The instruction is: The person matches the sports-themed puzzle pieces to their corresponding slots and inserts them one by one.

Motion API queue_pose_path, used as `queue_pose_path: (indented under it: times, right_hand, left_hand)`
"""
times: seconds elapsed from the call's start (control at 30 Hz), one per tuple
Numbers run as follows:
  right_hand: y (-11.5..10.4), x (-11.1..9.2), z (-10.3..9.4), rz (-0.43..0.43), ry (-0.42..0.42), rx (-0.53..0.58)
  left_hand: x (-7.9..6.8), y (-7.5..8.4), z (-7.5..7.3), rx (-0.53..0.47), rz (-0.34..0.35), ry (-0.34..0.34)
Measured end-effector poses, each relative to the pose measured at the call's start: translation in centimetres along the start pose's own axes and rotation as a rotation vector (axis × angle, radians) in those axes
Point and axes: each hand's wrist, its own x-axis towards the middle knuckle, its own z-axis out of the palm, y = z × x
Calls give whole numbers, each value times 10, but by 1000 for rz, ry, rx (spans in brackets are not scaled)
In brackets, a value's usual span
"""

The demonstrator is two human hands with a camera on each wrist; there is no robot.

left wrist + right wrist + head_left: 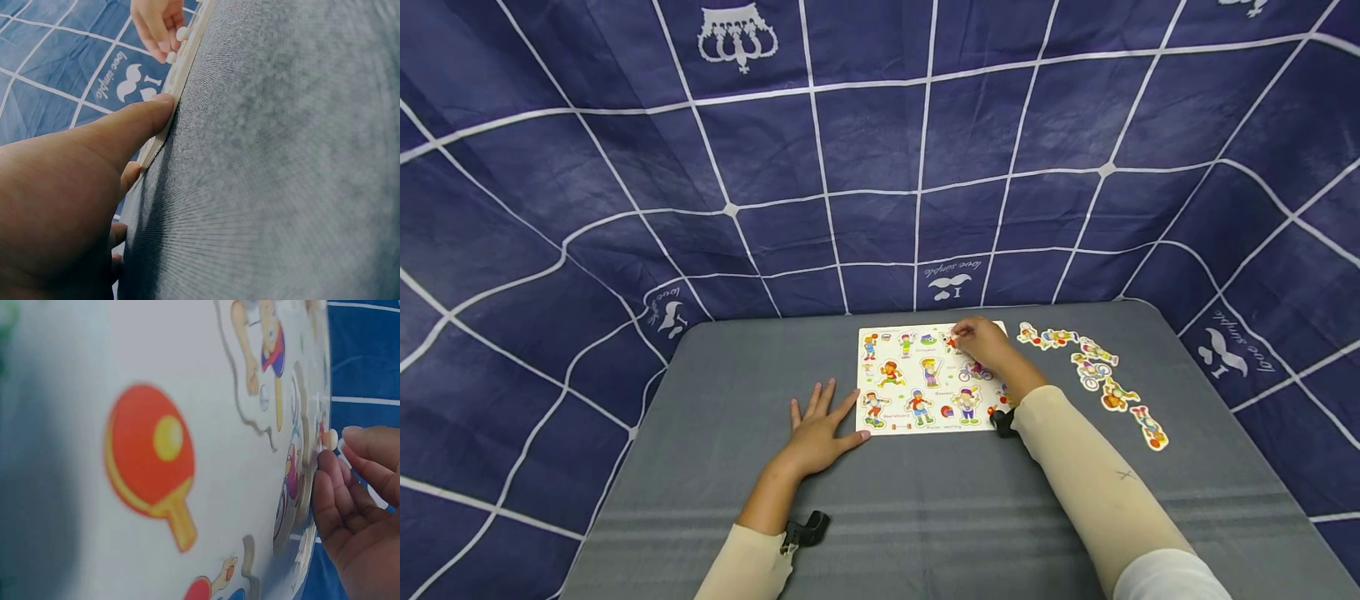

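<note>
A white puzzle board point(867, 385) printed with sports figures lies on the grey table. My left hand point(815, 442) rests palm down at its left side, fingers spread, the thumb at the near-left corner and the index fingertip at the left edge. Over the board's far right part, my right hand point(988, 343) has its fingers curled at a small puzzle piece with red on it point(953, 342). The right wrist view shows thumb and finger right at a round wooden knob point(331, 439). The fingers hide much of that piece.
Several loose sports-figure pieces lie in a curved row right of the board, from a far one point(1028, 333) to a near one point(1150, 428). A blue curtain with white lines point(880, 225) surrounds the table's point(895, 508) back and sides.
</note>
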Motion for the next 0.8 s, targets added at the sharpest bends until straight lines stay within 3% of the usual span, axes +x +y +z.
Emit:
queue_pose_path:
  times: [0.2,0.43,0.8]
  right_hand:
    - [1,-7,-5,5,54,78]
    - [-3,-19,-18,-71,156,136]
    - [-7,-46,-45,-106,206,220]
  left_hand:
    - [1,-1,3,-6,8,10]
    - [1,-3,4,-2,4,13]
    - [2,-2,3,0,4,6]
